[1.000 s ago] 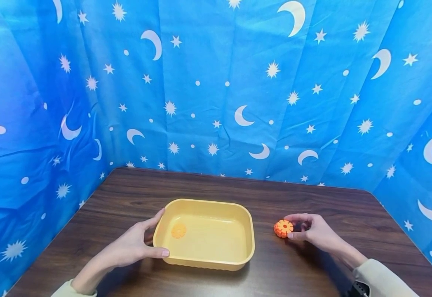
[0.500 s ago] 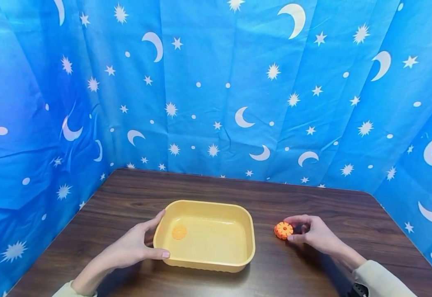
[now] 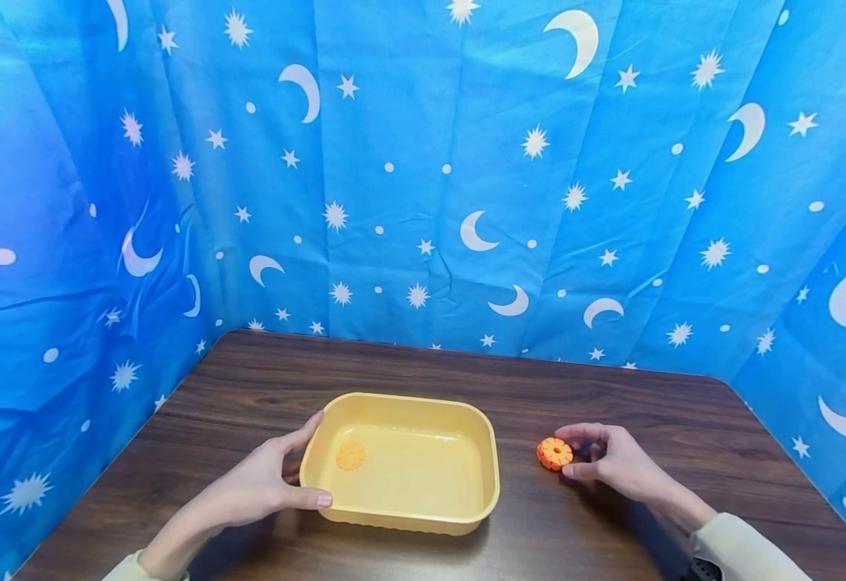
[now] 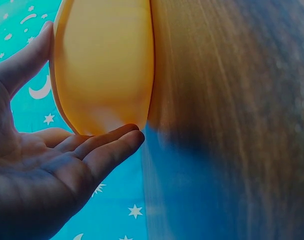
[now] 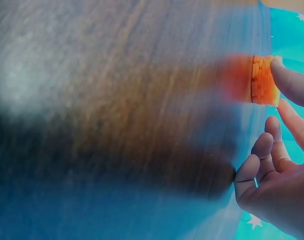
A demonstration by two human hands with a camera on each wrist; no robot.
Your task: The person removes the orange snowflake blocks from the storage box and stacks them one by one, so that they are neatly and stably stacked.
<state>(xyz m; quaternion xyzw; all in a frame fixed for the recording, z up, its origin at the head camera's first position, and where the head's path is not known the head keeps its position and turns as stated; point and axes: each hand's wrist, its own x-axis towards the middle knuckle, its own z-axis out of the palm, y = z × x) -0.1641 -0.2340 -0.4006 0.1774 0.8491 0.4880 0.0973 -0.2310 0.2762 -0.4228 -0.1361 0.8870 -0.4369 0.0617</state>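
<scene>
A shallow yellow plastic tray (image 3: 459, 520) stands on the table. My left hand (image 3: 259, 480) grips its left end, with the thumb on the near rim corner and the forefinger at the far corner; the left wrist view shows the other fingers stretched along the tray wall (image 4: 104, 60). Inside the tray lies a flat orange flower-shaped disc (image 3: 350, 456). To the tray's right, a stack of orange notched flower-shaped discs (image 3: 554, 453) sits on the tabletop. My right hand (image 3: 622, 461) pinches its right edge between thumb and forefinger. In the right wrist view, the remaining fingers are loosely curled beside the stack (image 5: 262, 80).
The dark wood-grain table (image 3: 408, 367) has rounded far corners. A blue cloth (image 3: 394, 202) with white moons and stars hangs behind it and at both sides. A gap of bare wood separates the tray from the disc stack.
The disc stack appears to have settled from slightly tilted to flatter, with the right hand still at it. The left hand and the tray stay where they were; the head view shifts slightly.
</scene>
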